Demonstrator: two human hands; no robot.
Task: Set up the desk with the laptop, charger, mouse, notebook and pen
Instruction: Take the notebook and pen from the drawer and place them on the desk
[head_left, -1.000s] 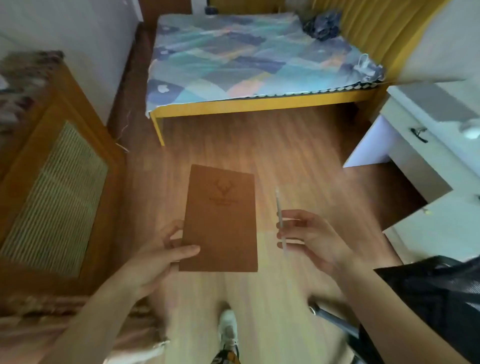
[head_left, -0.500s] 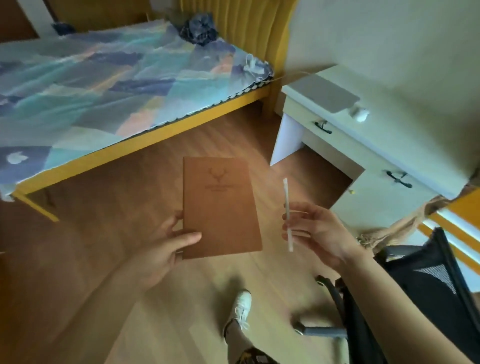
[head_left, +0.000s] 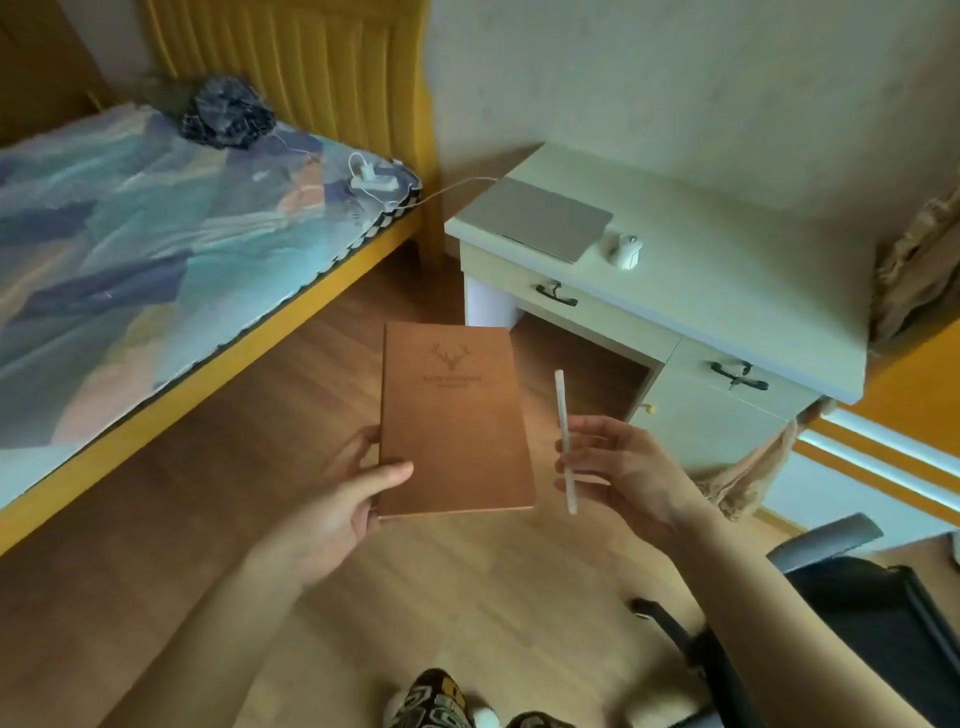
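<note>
The left hand (head_left: 345, 499) grips the lower left corner of a flat brown notebook with a stamped deer head (head_left: 454, 421), thumb across its cover, above the wooden floor (head_left: 260, 493). The right hand (head_left: 623, 473) pinches a slim white pen (head_left: 564, 441) upright, just beside the notebook. On the pale desk (head_left: 727, 260) lie a closed silver laptop (head_left: 548, 218) and a white mouse (head_left: 626, 250), close together.
</note>
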